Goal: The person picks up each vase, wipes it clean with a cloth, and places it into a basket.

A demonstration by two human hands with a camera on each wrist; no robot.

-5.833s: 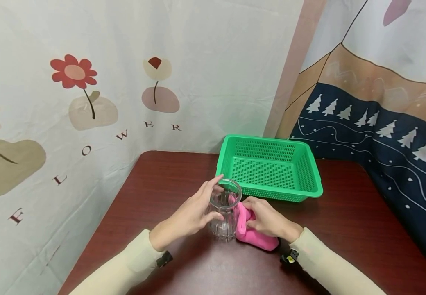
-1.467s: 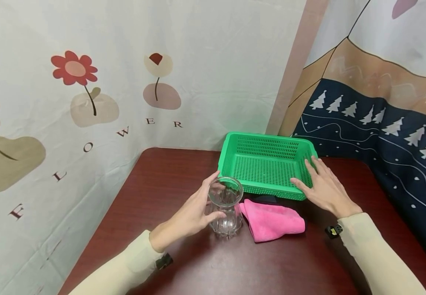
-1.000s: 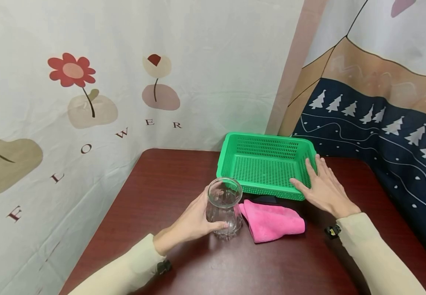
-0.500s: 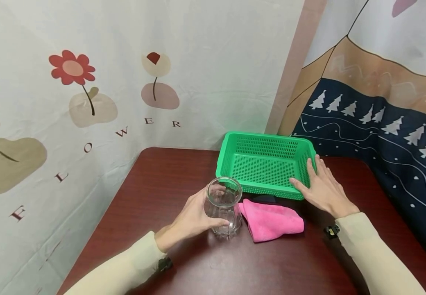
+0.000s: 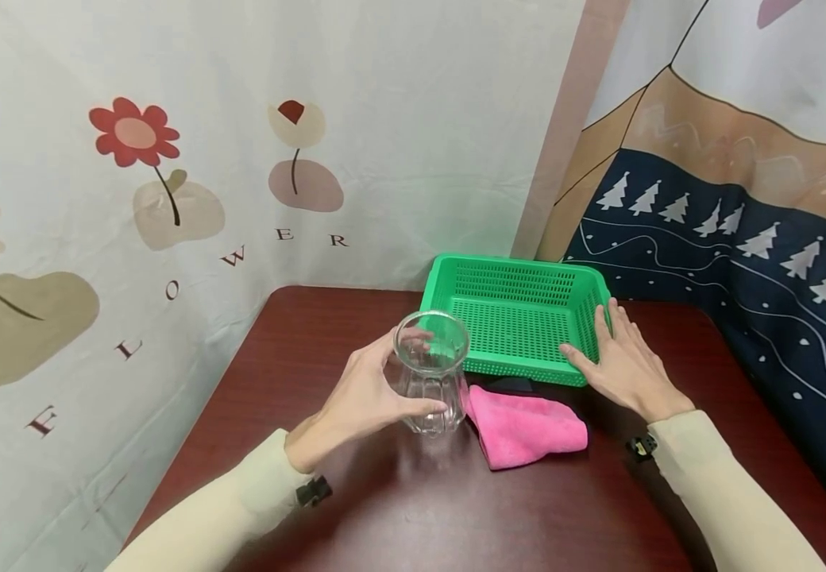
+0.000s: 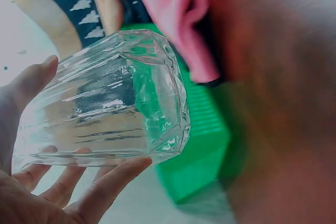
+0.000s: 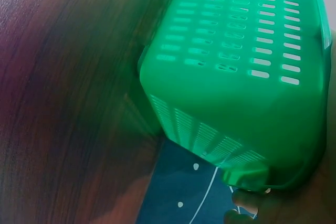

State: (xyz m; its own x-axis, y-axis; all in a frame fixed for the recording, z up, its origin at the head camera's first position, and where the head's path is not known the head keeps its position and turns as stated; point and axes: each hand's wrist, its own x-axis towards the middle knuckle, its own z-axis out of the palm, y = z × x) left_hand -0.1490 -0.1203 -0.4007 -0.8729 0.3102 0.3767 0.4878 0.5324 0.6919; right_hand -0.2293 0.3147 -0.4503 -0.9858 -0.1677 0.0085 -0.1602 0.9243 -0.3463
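A dark red-brown table is set into a corner. It is bounded on the left and far side by a white flower-print curtain and on the right by a navy tree-print cloth.

A green perforated basket is placed at the far centre-right of the table, open side up, with nothing seen inside. Its near-right corner is gripped by the right hand: the thumb is laid along the near outer wall, and the fingers are laid over the right rim. In the right wrist view the basket is seen from outside its corner, with fingertips just visible under the rim.

A pink cloth is laid folded on the table, just near of the basket, between the two hands. It is not touched by either hand. A small dark item is partly hidden at its far edge and cannot be identified.

A clear ribbed glass vase is held upright by the left hand, left of the cloth and near-left of the basket. The thumb and fingers are wrapped round its body below the rim. Whether its base is on the table or just clear of it cannot be told. In the left wrist view the vase is seen clamped between thumb and fingers, with nothing in it.

The hands are kept well apart, each on its own object. Cream sleeves are worn on both arms.
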